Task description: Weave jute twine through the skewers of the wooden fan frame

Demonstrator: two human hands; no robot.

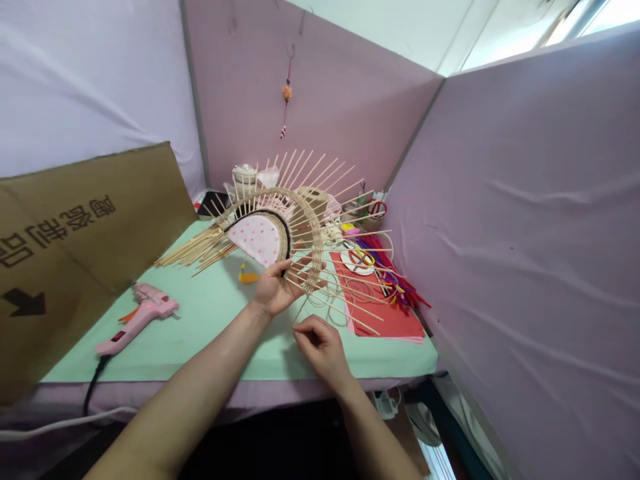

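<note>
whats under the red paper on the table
Pink paper shows as a thin strip along the near edge of the red paper, with the green table covering below. Anything farther in is covered, so I can't tell how many sheets there are.

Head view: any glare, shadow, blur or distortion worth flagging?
Head view: bright glare at the upper-right window; soft shadow on the green table cover beside the right hand; apparent wide-angle stretch towards the edges; distant small items look soft.
</note>
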